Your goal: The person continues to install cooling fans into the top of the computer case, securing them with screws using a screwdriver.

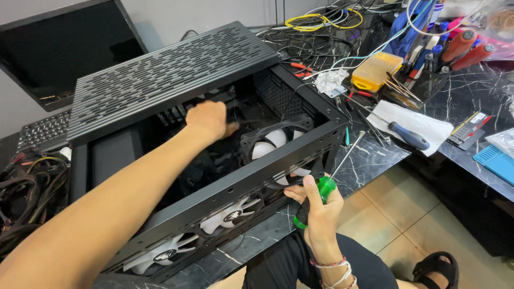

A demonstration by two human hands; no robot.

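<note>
Left hand's [208,119] fingertips hidden inside computer case [176,69].

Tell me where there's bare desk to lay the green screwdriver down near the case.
A bare strip of marble desktop lies between the computer case and the white paper holding a blue-handled screwdriver. Behind it, cables, a yellow bit box and tools crowd the desk. The right hand grips the green screwdriver; the left hand is inside the case.
</note>
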